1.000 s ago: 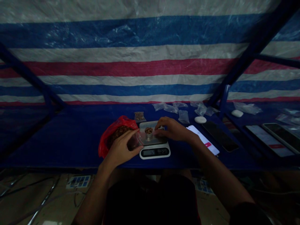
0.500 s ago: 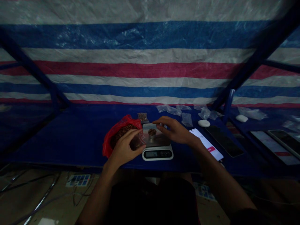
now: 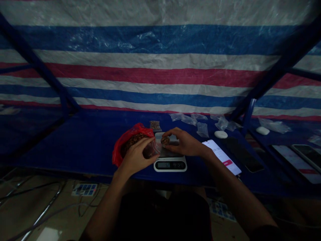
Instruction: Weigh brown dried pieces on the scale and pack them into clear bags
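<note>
A small white digital scale (image 3: 170, 164) sits on the blue table (image 3: 82, 144) in front of me. My right hand (image 3: 184, 143) is closed round a small metal cup of brown bits (image 3: 165, 140), held tilted just above the scale's plate. My left hand (image 3: 136, 155) grips a small clear plastic bag (image 3: 151, 150), its mouth toward the cup. To the left, touching my left hand, a red plastic bag (image 3: 122, 142) lies open with brown bits (image 3: 134, 139) in it.
A filled small bag (image 3: 154, 125) lies behind the scale. Several empty clear bags (image 3: 200, 122) lie at the back right. A lit phone (image 3: 223, 157), a dark phone (image 3: 240, 152) and a white oval case (image 3: 221, 134) lie right of the scale. A striped tarp (image 3: 160, 67) hangs behind.
My right hand has closed on the cup, lifted it off the scale's plate and tipped it toward the clear bag. My left hand has brought the bag closer to the cup.
</note>
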The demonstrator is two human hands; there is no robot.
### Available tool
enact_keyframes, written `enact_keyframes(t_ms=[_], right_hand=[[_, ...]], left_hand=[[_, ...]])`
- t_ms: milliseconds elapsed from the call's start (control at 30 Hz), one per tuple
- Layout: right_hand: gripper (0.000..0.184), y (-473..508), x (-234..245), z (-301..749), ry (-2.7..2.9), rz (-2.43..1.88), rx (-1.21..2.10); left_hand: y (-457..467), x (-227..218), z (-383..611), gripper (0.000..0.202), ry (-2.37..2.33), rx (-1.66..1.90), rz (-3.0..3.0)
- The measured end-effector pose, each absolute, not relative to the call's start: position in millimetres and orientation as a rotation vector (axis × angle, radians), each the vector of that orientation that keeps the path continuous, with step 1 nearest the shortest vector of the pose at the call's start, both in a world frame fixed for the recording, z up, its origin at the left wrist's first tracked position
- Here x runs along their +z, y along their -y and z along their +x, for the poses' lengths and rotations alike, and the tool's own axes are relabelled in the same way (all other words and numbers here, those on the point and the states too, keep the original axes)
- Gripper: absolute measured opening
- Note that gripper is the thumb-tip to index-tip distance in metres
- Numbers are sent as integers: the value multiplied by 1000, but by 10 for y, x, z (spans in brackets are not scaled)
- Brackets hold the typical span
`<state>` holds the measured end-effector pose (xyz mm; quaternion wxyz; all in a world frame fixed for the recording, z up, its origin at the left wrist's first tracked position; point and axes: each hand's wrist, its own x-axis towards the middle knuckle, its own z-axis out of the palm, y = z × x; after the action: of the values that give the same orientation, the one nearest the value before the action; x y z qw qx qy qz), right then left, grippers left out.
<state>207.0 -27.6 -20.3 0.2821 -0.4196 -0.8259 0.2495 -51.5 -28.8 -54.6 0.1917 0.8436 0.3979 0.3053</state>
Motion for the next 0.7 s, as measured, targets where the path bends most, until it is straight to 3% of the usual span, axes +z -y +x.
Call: enact_keyframes(t_ms=[233, 400, 533, 700], right_hand=[[30, 227, 70, 1935, 2470, -1077, 519], [21, 188, 177, 1820, 2571, -1014, 585], [27, 160, 269, 1793, 2553, -1070, 608], [30, 150, 423, 1779, 2621, -821, 671]], left_hand=[[294, -498, -457, 65, -1156, 911, 2326], [295, -504, -434, 67, -1183, 943, 2246], [288, -509, -429, 68, -1159, 970, 2226], [269, -479, -451, 70, -1160, 1005, 2275]])
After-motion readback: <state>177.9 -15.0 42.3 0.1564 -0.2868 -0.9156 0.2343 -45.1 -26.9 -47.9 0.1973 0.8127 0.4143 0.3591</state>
